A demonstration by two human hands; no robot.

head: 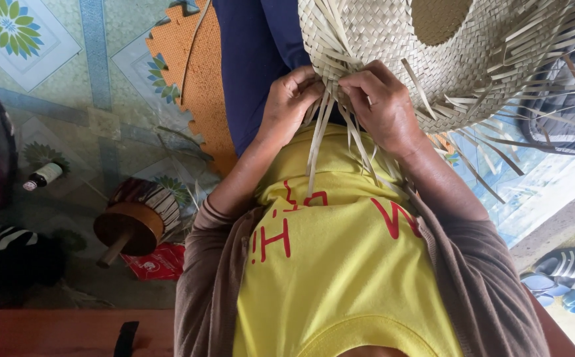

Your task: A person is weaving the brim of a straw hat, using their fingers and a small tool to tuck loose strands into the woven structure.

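Pinching loose strips at the rim of a half-woven straw hat (446, 46), the left hand (286, 106) and right hand (381, 102) sit side by side, fingers closed on the strands. Hat rests on the lap, just beyond both hands, equally near. Free strands (317, 142) hang back toward the yellow shirt (340, 264), long axis toward the body.

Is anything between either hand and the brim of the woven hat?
Nothing visible. The left hand and the right hand both already grip the woven hat at its unfinished edge, fingers pinching the loose straw strips hanging there.
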